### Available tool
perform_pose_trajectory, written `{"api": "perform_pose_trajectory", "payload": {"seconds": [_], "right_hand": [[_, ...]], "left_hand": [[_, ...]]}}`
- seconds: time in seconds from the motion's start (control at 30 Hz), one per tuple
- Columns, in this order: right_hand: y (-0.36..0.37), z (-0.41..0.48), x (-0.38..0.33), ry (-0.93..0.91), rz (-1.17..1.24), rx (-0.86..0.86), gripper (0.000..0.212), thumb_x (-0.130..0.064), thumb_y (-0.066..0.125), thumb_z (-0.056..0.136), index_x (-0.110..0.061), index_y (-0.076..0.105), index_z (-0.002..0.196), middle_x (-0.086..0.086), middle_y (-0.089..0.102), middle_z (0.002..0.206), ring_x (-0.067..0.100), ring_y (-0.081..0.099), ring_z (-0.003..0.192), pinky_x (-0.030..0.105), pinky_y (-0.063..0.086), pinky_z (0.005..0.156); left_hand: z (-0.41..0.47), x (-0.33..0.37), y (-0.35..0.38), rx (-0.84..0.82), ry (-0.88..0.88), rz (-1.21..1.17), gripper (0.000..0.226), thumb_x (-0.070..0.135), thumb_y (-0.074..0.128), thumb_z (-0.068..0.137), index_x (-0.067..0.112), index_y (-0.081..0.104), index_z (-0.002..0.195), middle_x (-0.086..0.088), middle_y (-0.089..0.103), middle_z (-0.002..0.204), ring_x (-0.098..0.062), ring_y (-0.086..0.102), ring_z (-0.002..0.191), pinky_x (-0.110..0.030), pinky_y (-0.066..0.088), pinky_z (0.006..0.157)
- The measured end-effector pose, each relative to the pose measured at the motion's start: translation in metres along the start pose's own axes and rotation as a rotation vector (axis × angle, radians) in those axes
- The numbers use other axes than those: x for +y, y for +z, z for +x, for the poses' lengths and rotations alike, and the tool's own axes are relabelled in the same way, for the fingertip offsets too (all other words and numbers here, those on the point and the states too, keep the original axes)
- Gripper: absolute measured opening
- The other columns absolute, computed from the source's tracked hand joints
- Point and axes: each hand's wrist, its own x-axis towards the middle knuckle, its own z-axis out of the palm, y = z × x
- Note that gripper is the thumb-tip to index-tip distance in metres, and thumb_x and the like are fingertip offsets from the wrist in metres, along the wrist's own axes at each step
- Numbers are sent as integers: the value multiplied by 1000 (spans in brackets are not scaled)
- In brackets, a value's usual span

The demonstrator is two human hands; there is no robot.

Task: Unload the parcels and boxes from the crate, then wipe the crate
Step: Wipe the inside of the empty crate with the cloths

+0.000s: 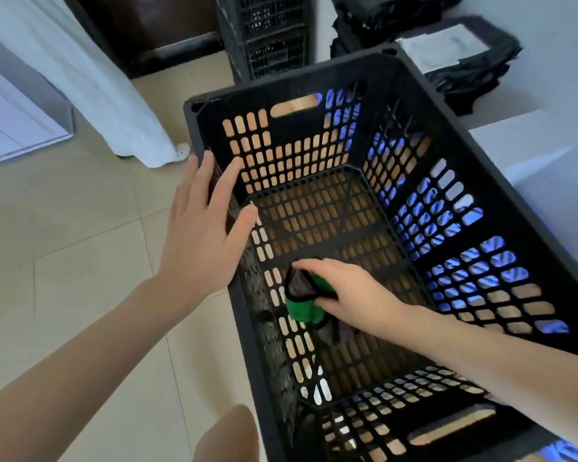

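Head view: black crate unloaded, parcels stacked far right; right hand grips green cloth against the left wall, left hand, fingers spread, rests on the rim. Wiping apparently underway.

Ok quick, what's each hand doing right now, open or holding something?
Left hand: open, fingers straight against the rim of the crate.
Right hand: grips a green cloth inside the crate.

Matt black plastic crate — soft green cloth.
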Motion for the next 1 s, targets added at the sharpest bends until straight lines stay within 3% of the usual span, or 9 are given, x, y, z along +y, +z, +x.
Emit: {"api": "perform_pose_trajectory", "payload": {"seconds": [0.1, 0.2, 0.3, 0.37, 0.5, 0.63, 0.77, 0.87, 1.0], "right_hand": [[-32, -1, -6, 84, 176, 182, 73, -11, 74, 79, -34, 41, 139, -27, 50, 124, -3, 45, 121, 16, 37, 103], [-58, -5, -19, 119, 326, 341, 71, -6, 75, 77, -37, 45, 134, -34, 48, 112, -9, 46, 117, 3, 35, 95], [-69, -2, -34, 133, 427, 497, 71, -4, 75, 76, -38, 47, 131, -26, 54, 116, -4, 49, 119, 13, 39, 99], [-72, 3, -46, 153, 500, 584, 72, -1, 74, 76, -35, 47, 133, -20, 56, 117, 2, 51, 119, 23, 42, 102], [-72, 10, -72, 214, 667, 770, 74, 6, 71, 78, -32, 43, 135, -18, 56, 120, 0, 55, 115, 16, 44, 96], [-67, 14, -96, 323, 789, 935, 69, 1, 76, 75, -30, 51, 130, -10, 59, 124, 2, 60, 109, 22, 49, 95], [-58, 18, -111, 437, 816, 1006, 47, -10, 81, 73, -19, 64, 116, -3, 67, 117, 16, 65, 105, 42, 50, 98], [-53, 24, -120, 505, 857, 1086, 24, -9, 71, 83, -14, 68, 106, 0, 72, 106, 18, 67, 101, 45, 50, 96], [-59, 31, -123, 582, 859, 1169, 13, -13, 65, 88, -17, 69, 100, 1, 73, 98, 19, 67, 99, 41, 50, 94]], "left_hand": [[8, -2, -4, -15, 117, 143, 55, 47, 42, 97, 27, 37, 148, -3, 19, 162, -19, 1, 151, -43, -1, 119], [22, 8, -9, -59, 288, 188, 46, 45, 51, 94, 26, 54, 136, 0, 46, 148, -19, 29, 145, -43, 7, 119], [45, 26, -19, -275, 233, -35, 54, 66, 40, 86, 38, 51, 131, 17, 60, 124, -6, 55, 118, -33, 39, 109], [60, 33, -22, -449, 185, -299, 52, 66, 51, 83, 43, 47, 129, 23, 63, 114, 2, 59, 106, -30, 50, 97], [85, 33, -23, -546, 278, -492, 59, 41, 75, 79, 41, 46, 131, 25, 62, 113, 14, 57, 103, -13, 47, 92], [106, 24, -32, -508, 352, -578, 40, 35, 76, 80, 35, 53, 112, 19, 64, 104, 11, 59, 94, -9, 45, 80], [122, 16, -42, -522, 379, -660, 28, 35, 74, 82, 33, 54, 103, 13, 63, 101, 6, 58, 93, -19, 48, 82], [132, 16, -43, -541, 436, -649, 27, 36, 71, 85, 32, 56, 107, 8, 57, 108, 1, 54, 100, -19, 44, 84], [152, 26, -42, -585, 411, -776, 16, 29, 67, 89, 35, 58, 101, 13, 62, 100, 7, 58, 94, -20, 47, 83]]}}
